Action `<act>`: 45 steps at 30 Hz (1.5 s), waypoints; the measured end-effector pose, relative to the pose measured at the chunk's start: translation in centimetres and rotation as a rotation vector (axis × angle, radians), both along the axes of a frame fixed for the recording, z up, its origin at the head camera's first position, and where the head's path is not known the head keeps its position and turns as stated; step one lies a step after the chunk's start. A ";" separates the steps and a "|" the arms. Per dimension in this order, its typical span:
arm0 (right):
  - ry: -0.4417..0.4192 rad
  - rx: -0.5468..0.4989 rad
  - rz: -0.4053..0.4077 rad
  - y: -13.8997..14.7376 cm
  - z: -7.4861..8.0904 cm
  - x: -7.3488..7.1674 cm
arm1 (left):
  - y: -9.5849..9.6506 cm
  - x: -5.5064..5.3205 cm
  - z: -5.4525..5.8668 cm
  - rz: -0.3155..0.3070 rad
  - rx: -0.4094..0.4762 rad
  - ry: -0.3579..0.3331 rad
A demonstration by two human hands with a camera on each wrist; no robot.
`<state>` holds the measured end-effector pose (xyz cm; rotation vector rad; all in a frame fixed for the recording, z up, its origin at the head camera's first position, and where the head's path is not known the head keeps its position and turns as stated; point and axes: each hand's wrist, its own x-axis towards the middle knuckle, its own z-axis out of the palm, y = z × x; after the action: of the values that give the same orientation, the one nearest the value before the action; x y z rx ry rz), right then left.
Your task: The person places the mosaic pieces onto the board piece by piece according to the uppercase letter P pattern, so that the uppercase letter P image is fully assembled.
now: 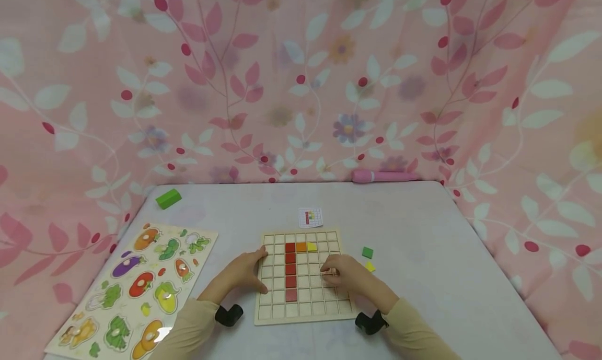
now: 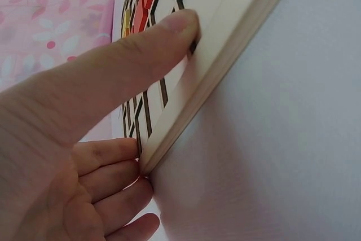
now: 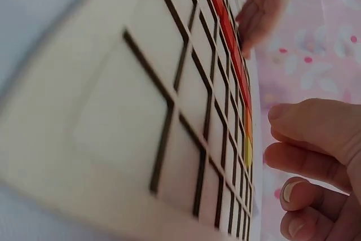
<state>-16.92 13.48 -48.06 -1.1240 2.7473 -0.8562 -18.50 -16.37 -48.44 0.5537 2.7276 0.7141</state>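
A square wooden grid board lies on the table. A column of several red tiles fills cells left of its middle. An orange tile and a yellow tile run rightward from the top red one. My left hand steadies the board's left side. In the left wrist view its thumb rests on the board's face, while the other fingers touch the edge. Above the board's right part hovers my right hand, fingers loosely bent. No tile shows between its fingertips in the right wrist view.
Right of the board lie a green tile and a loose yellow tile. A small pattern card sits behind the board. At left are a vegetable puzzle board and a green block. A pink pen-like object lies at the back.
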 end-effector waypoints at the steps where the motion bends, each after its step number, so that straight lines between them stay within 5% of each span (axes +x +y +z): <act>1: 0.000 -0.005 -0.022 0.4 0.0 -0.2 | 0.0 0.0 0.0 -0.002 -0.002 -0.001; 22: 0.087 -0.022 -0.231 7.9 -0.2 -2.7 | -0.1 -0.1 -0.4 0.007 -0.008 -0.011; 29: 0.028 -0.036 -0.329 8.8 -0.7 -3.0 | -0.1 -0.1 -0.4 0.002 -0.017 -0.008; 45: -0.016 0.032 -0.383 9.5 -1.7 -3.3 | -0.1 0.0 -0.2 0.010 -0.017 -0.012</act>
<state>-20.22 22.93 -49.79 -0.5866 2.9991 -0.8420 -18.52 -16.44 -48.69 0.5309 2.7244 0.6933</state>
